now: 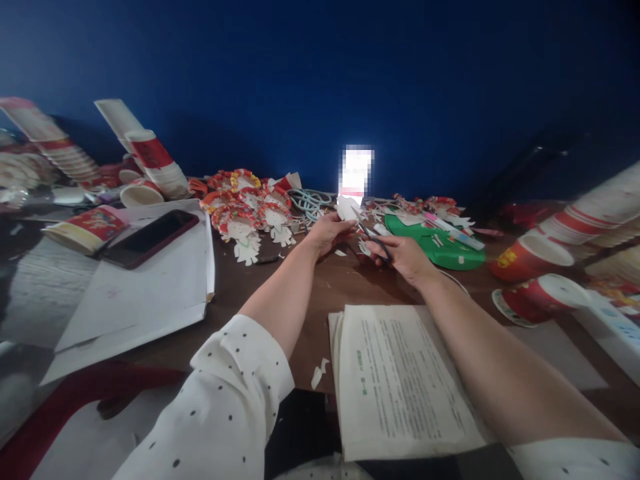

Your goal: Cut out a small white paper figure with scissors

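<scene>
Near the centre of the frame, the left hand (330, 232) pinches a piece of white paper (346, 208) between its fingers. Just right of it, the right hand (406, 257) has its fingers curled around dark scissors (374, 243), blades pointing up-left toward the paper; how far the handles are spread cannot be told. A printed booklet (400, 380) lies lower centre.

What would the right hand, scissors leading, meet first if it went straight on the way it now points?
Likely the white paper piece held by the left hand: the scissors in the right hand point toward it. Depth is unclear, so they may be touching it.
</scene>
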A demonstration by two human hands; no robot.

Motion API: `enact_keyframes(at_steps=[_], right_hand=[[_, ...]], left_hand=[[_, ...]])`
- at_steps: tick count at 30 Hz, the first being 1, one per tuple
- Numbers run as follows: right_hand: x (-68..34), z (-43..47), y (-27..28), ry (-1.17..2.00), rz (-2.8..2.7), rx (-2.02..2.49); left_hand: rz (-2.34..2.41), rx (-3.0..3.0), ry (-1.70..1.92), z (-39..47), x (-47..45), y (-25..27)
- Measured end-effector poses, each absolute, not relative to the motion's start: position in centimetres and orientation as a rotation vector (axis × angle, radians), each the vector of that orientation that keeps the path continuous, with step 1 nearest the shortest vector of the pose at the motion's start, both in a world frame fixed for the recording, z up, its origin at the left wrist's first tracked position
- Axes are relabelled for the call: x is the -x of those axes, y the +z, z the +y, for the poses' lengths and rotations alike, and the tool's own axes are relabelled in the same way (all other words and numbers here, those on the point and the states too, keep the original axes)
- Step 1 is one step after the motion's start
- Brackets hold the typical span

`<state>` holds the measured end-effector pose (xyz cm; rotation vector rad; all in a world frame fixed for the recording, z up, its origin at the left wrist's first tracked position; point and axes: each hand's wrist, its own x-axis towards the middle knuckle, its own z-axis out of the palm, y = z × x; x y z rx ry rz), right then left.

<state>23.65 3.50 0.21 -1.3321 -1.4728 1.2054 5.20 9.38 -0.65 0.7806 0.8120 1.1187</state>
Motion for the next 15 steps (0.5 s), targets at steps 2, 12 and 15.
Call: enact_keyframes(at_steps=[2, 12, 15], right_hand=[[-23.80, 3.63, 0.10, 1.198, -1.477, 1.332], [-23.56, 3.60, -0.03, 1.239, -1.441, 1.337], [-23.56, 3.62, -0.19, 1.245, -1.432, 1.348]], left_hand=[[0.806, -0.793, 1.121, 9.43, -5.10, -0.71], [0.791, -0.802, 1.112, 9.56, -5.05, -0.84], [0.792, -0.785, 1.103, 9.37, -5.11, -0.66]])
